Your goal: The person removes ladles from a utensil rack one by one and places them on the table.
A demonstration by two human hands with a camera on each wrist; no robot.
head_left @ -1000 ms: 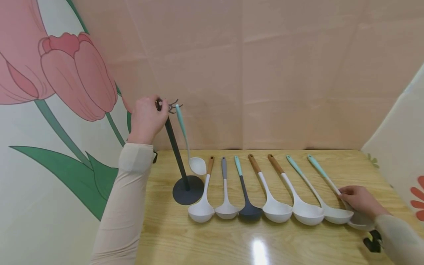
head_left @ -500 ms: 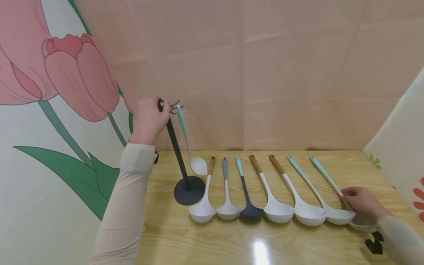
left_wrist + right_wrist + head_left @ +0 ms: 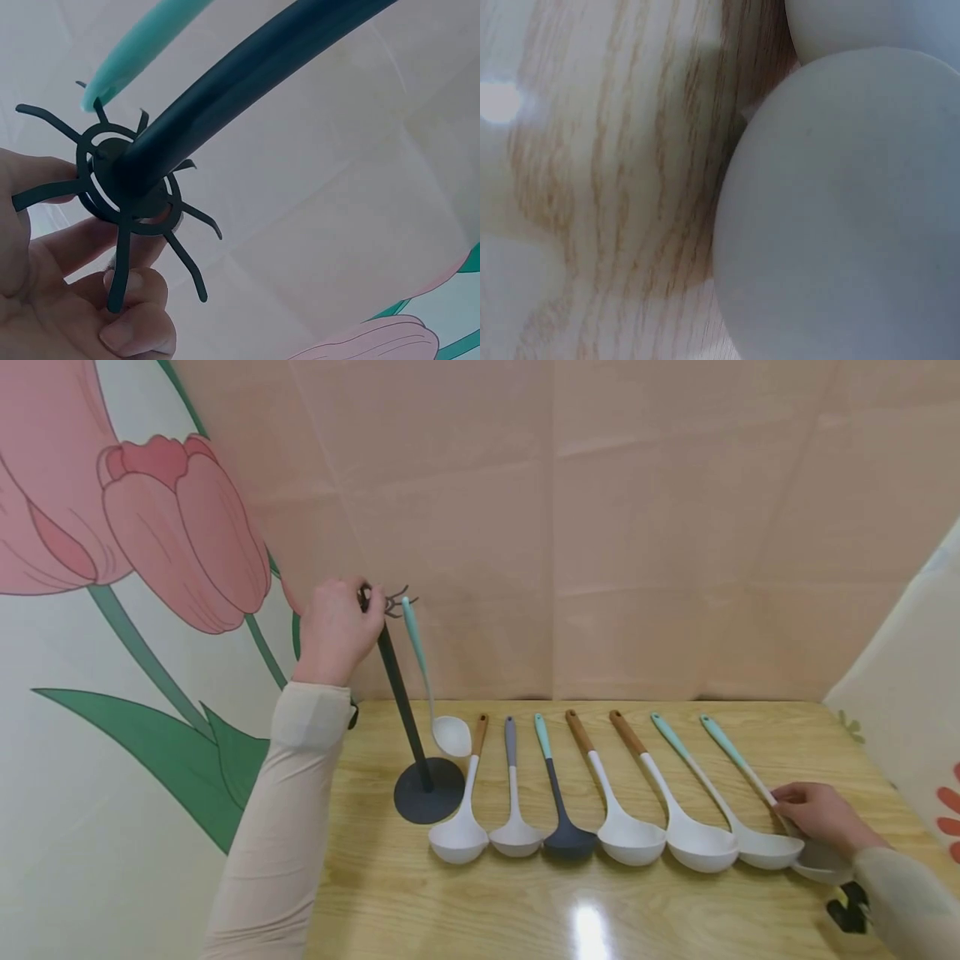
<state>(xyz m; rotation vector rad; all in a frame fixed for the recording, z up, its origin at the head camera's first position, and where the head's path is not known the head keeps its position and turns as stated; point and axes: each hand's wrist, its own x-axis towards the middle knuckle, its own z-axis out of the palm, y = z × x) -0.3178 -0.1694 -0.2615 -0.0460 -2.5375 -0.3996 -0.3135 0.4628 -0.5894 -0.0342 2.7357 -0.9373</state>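
My left hand [image 3: 337,631] grips the top of a black utensil stand [image 3: 400,693] in the head view. From one of its hooks hangs a white ladle [image 3: 452,737] with a mint handle. The left wrist view shows the hook ring [image 3: 46,193] from below, with curled fingers [image 3: 139,330] behind it and the mint handle tip [image 3: 97,94] on a hook. At the far right, my right hand [image 3: 821,818] pinches the shaft of a mint-handled ladle [image 3: 738,756] lying on the table; its pale bowl [image 3: 847,202] fills much of the right wrist view, where no fingers show.
A row of ladles lies across the wooden table [image 3: 465,914]: two mint-handled ones, white [image 3: 768,849] and black [image 3: 568,842], a grey-handled one [image 3: 514,837], and three wooden-handled ones, such as the leftmost ladle [image 3: 458,842]. Behind stands a pinkish backdrop [image 3: 637,527].
The view shifts slightly. Both hands keep their places on the stand and the rightmost ladle, and the hanging ladle stays on its hook.
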